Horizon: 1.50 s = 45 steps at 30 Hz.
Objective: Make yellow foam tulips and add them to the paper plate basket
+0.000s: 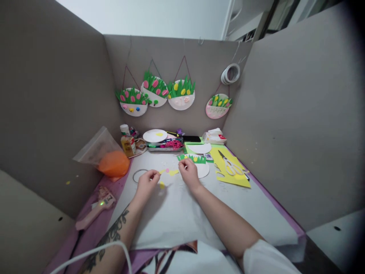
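Note:
My left hand [147, 182] is raised a little over the white-covered table, its thumb and fingertips pinched together. Whatever lies in the pinch is too small to make out. To its right, my right hand [189, 174] is also pinched closed, and its fingertips hide what they grip, if anything. Small yellow paper pieces [172, 172] and a pink one [167, 170] lie between the hands. Beyond my right hand is a cut paper plate [203, 171] with green paper grass [201, 160] and yellow shapes, partly covered by that hand. A dark ring [136, 175] rests beside my left hand.
A pink glue gun [95, 214] with a lit green light lies left, near a bag of orange material [113, 163]. White-handled scissors [232, 167] rest on yellow paper [238, 182] at right. Behind are a supply tray [167, 149], a glue bottle [128, 146] and hanging plate baskets [181, 102].

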Available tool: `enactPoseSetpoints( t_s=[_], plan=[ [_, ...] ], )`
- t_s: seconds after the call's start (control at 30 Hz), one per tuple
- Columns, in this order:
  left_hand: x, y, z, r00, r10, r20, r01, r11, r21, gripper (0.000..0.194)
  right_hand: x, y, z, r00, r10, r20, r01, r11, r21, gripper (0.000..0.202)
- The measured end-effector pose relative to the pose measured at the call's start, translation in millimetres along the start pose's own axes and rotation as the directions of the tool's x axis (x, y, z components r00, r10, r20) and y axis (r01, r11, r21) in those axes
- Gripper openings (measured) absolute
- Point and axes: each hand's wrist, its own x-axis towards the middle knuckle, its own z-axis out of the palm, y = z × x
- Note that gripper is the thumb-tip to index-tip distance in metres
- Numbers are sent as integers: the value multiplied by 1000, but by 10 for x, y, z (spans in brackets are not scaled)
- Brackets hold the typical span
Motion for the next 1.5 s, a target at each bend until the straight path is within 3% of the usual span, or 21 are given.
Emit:
enactPoseSetpoints(
  t_s=[0.13,0.23,0.33,0.5,0.67,0.83,0.97,1.13,1.27,1.37,1.5],
  plan=[
    [16,-6,-9,997,-81,13,82,995,-63,25,9,20,-8,1000,-9,2,9,1000,26,21],
    [11,11,-11,996,-84,22,86,992,-91,25,-54,-18,42,1000,-19,21,18,999,30,6],
    [5,28,-11,998,-41,47,46,991,-124,26,-108,-58,91,990,-13,140,-2,995,104,9],
    [-8,47,-11,996,9,90,7,984,-176,27,-136,-68,142,939,75,336,-166,954,250,12],
    [-11,50,-7,995,-16,99,31,987,-156,28,-135,-51,160,949,113,294,-202,935,292,12],
    [-7,51,-1,993,-52,110,69,985,-158,29,-134,-51,155,977,56,208,-109,962,252,7],
    [-10,66,-5,989,-85,117,106,978,-182,28,-153,-63,148,984,-64,166,31,980,197,5],
    [-23,140,-29,985,-120,122,148,957,-250,27,-198,-62,144,961,-248,118,246,969,37,11],
    [-42,217,-50,985,-116,131,150,946,-288,26,-221,-78,141,939,-315,134,325,944,-57,10],
    [-46,226,-49,984,-102,143,140,948,-286,29,-222,-93,159,953,-266,146,269,963,-2,11],
    [-31,143,-18,993,-68,98,91,962,-256,28,-212,-66,223,976,16,218,-65,974,219,10]
  ],
)
